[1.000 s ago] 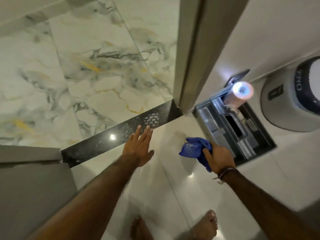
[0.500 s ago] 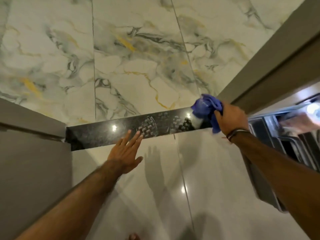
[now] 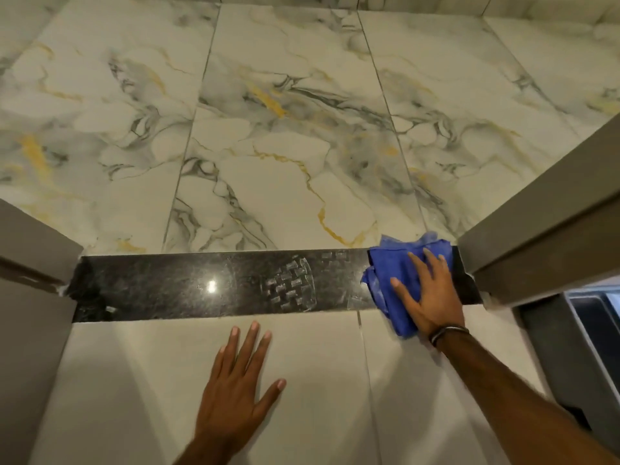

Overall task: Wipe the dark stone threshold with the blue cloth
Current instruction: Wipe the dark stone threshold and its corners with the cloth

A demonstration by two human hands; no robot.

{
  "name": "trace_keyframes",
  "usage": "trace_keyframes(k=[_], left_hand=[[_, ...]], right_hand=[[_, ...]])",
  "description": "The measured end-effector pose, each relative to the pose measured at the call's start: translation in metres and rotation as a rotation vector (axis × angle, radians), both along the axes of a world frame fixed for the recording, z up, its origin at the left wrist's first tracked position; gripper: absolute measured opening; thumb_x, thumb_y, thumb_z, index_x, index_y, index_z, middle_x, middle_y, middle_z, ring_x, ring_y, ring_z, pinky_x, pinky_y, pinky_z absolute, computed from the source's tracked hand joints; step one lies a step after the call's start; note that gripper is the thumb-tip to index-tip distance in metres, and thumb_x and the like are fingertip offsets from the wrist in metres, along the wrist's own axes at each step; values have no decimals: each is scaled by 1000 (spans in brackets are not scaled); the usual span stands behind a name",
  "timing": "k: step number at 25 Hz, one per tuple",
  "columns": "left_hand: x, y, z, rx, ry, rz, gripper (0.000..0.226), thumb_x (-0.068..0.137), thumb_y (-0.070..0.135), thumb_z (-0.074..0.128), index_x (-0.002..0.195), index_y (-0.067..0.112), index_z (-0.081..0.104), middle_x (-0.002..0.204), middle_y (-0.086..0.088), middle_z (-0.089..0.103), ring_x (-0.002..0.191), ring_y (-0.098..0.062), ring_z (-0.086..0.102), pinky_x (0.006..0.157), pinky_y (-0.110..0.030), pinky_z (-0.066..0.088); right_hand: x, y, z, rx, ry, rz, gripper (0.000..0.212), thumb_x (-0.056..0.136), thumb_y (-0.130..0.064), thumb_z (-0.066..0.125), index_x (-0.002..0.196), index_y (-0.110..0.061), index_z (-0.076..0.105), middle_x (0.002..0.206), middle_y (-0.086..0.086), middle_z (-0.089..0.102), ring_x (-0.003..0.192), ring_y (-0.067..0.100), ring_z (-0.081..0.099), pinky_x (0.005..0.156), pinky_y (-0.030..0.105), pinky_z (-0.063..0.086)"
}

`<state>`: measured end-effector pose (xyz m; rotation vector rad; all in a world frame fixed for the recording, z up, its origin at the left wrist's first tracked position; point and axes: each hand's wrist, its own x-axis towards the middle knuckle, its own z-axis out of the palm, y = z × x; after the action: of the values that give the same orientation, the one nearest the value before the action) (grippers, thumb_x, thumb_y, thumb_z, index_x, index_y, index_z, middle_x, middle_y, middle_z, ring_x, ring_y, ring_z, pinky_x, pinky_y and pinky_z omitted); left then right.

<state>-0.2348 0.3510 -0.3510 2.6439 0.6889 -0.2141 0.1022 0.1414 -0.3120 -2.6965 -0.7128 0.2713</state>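
head view, looking down at a doorway: i see the dark stone threshold (image 3: 188, 286) running across between two grey door jambs, with veined marble tiles on its far side and plain pale tiles on the near side. my right hand (image 3: 427, 297) lies flat with fingers spread on the blue cloth (image 3: 389, 263), pressing it down rather than clutching it. the cloth sits bunched at the right end of the threshold, just beside the right jamb (image 3: 536, 243), and its lower edge spills onto the pale tile (image 3: 134, 380). a dark band circles that wrist. my left hand (image 3: 235, 394) is open, palm down on the pale tile, fingertips just short of the threshold's near edge, holding nothing. a woven-pattern shoe print (image 3: 292, 285) and a bright light reflection (image 3: 211, 286) show on the stone's middle stretch.
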Motion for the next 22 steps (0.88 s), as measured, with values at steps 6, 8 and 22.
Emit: trace_keyframes(k=[6, 8, 22], left_hand=[[-1, 2, -6, 42, -51, 8, 80, 95, 71, 34, 159, 33, 5, 169, 9, -6, 155, -22, -6, 121, -32, -9], [-1, 2, -6, 51, -56, 3, 79, 95, 71, 33, 159, 33, 5, 169, 9, -5, 155, -22, -6, 121, -30, -12], [-56, 27, -11, 78, -76, 193, 80, 95, 71, 30, 159, 34, -3, 168, 12, -11, 154, -17, -11, 122, -37, -1]], right_hand=[[-19, 38, -29, -194, -55, 30, 71, 94, -67, 14, 156, -33, 6, 167, 2, 0, 152, 37, 3, 120, 61, 17], [-22, 41, -33, -200, -83, 332, 70, 94, -68, 14, 156, -37, 5, 167, -2, -1, 153, 32, 0, 121, 57, 21], [-112, 185, -43, -97, -81, 590, 60, 99, -57, 26, 155, -35, 17, 166, -2, 9, 153, 32, 2, 121, 53, 22]])
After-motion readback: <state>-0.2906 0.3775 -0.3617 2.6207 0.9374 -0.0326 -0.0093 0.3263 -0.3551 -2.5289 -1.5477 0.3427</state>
